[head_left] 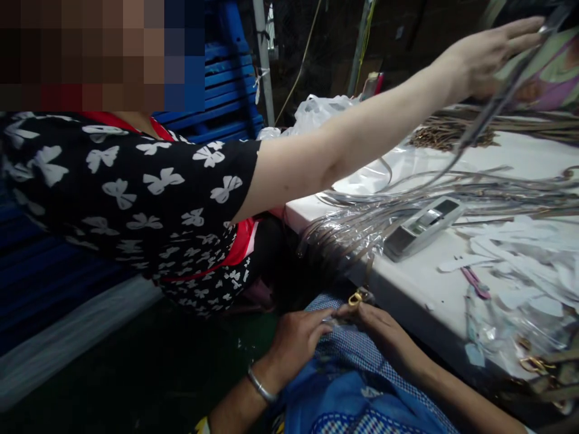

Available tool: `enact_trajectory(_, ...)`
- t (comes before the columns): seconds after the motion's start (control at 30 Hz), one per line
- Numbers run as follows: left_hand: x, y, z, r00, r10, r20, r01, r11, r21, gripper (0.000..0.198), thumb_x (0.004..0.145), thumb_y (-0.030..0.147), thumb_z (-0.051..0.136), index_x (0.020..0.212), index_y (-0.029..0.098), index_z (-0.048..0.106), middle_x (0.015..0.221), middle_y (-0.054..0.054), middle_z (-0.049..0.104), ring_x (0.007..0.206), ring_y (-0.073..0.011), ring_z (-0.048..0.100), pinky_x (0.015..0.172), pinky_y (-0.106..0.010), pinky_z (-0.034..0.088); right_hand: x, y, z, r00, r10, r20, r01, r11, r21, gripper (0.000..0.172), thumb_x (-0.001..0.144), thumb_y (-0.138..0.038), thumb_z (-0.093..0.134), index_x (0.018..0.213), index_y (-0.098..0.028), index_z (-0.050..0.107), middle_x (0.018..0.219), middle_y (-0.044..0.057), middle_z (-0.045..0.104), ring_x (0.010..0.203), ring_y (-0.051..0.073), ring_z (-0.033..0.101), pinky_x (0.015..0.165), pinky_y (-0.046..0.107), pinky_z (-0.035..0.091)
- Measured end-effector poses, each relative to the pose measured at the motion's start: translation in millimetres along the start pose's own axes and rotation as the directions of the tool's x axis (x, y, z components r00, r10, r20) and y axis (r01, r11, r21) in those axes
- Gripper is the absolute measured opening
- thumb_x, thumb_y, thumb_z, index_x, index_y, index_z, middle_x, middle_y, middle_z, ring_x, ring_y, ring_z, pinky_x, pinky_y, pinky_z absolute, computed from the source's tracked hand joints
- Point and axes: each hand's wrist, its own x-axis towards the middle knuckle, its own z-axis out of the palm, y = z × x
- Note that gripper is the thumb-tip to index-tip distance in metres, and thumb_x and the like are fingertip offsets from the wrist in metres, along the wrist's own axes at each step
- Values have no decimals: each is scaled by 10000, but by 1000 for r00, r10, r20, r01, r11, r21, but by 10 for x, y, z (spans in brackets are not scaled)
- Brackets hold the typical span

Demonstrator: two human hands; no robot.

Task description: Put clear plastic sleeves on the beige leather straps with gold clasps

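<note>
Gold clasp (356, 299) at right hand (379, 324); straps (502, 196) in clear plastic (350, 232).

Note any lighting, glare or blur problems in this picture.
Head view: the floor sinks into near-black; plastic wrapping shows bright glints; the gold clasp looks soft-edged; the co-worker's raised hand seems blurred; a pixelated block masks the upper left.

on the white table (420, 280): one grey-and-white device (401, 241), loose white scraps (520, 253), one pink tool (474, 282). at the table's far left end: white plastic bag (316, 114). left of the table: one co-worker (149, 205), blue slatted stack (228, 78). beyond the table: upright metal pole (265, 60).
</note>
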Motion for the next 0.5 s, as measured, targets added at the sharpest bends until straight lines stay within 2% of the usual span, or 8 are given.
enact_trajectory(0.07, -36, -83, 31, 999, 11, -35, -7, 996, 90, 287, 905, 257, 558, 1159, 293, 685, 1087, -46, 732, 959, -232, 683, 854, -291, 479, -2, 32, 19, 996, 20, -88, -13, 997, 79, 425, 933, -501, 458, 870, -154, 695, 1014, 107, 699, 986, 257, 631, 923, 396, 476)
enact_trajectory(0.13, -64, -177, 43, 997, -20, -77, 29, 992, 120, 242, 901, 241, 562, 1083, 274, 719, 1001, -46, 751, 893, -227, 698, 809, -286, 496, -30, 45, -3, 995, 31, -90, -31, 1000, 3, 398, 926, -491, 485, 828, -163, 687, 985, 90, 702, 963, 244, 638, 904, 369, 487)
enact_trajectory(0.23, -97, -275, 17, 988, -61, -144, 73, 994, 82, 217, 909, 238, 550, 1025, 233, 733, 976, -60, 753, 873, -217, 703, 788, -276, 515, -104, 69, -85, 995, -48, -83, 21, 956, -291, 340, 938, -454, 479, 980, -193, 693, 1018, 87, 701, 961, 238, 647, 915, 375, 495)
enact_trajectory(0.3, -112, -279, -25, 991, -13, -136, 22, 998, 61, 219, 916, 248, 545, 1027, 219, 732, 993, -72, 750, 885, -209, 702, 800, -274, 525, -137, 87, -132, 975, -195, -105, 123, 870, -478, 345, 926, -416, 516, 1189, -223, 628, 1236, 108, 629, 1139, 261, 580, 1023, 421, 433)
enact_trajectory(0.33, -116, -260, -53, 993, 44, -110, -37, 998, 59, 219, 917, 249, 546, 1032, 213, 730, 993, -75, 750, 884, -202, 702, 802, -271, 528, -140, 87, -145, 962, -260, -77, 180, 824, -537, 411, 913, -402, 545, 1287, -233, 563, 1352, 113, 553, 1250, 273, 500, 1083, 448, 372)
enact_trajectory(0.4, -115, -192, -125, 975, 218, -39, -215, 974, 75, 216, 921, 229, 540, 1034, 202, 722, 963, -68, 754, 869, -184, 704, 798, -263, 532, -121, 60, -152, 954, -287, 85, 284, 776, -564, 534, 891, -396, 587, 1387, -239, 466, 1455, 109, 454, 1367, 283, 365, 1148, 489, 260)
enact_trajectory(0.43, -112, -151, -171, 951, 309, 1, -307, 947, 98, 220, 927, 209, 526, 1040, 196, 715, 954, -62, 755, 867, -176, 702, 795, -260, 531, -103, 32, -152, 948, -253, 193, 318, 781, -538, 529, 895, -401, 584, 1385, -238, 472, 1435, 105, 482, 1358, 279, 382, 1156, 496, 238)
enact_trajectory(0.5, -112, -82, -284, 895, 441, 63, -445, 876, 184, 239, 931, 161, 495, 1057, 191, 696, 951, -51, 752, 860, -164, 697, 775, -256, 528, -73, -33, -161, 918, -156, 364, 325, 821, -470, 404, 924, -408, 540, 1288, -236, 574, 1269, 79, 629, 1230, 252, 529, 1164, 495, 214)
